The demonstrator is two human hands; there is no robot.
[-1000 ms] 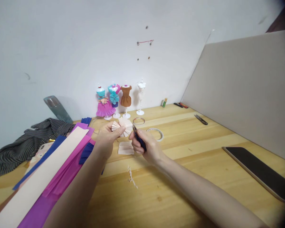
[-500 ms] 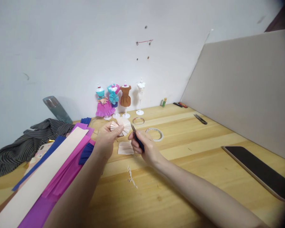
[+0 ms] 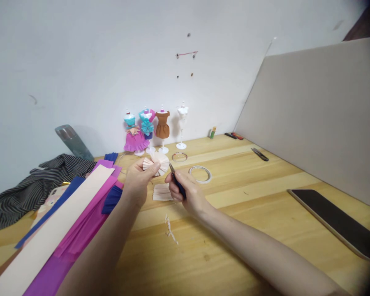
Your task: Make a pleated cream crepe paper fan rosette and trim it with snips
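Between thumb and fingers, my left hand pinches a pale pink pleated paper fan, spread into a rounded shape. My right hand is closed around small dark-handled thread snips. Their pointed blades are up at the fan's right edge; whether they touch the paper I cannot tell. Beneath the hands lies a pleated pale pink strip, partly covered by my right fingers. Thin curled paper scraps are on the table nearer me.
Miniature dress forms in paper clothes stand along the wall. Tape rolls lie right of centre, with another pair of snips and a phone-like dark slab farther right. Coloured paper strips, striped cloth and a bottle occupy the left.
My right hand and the snips have shifted very slightly left and down. The fan stays in my left hand, nearly unmoved.
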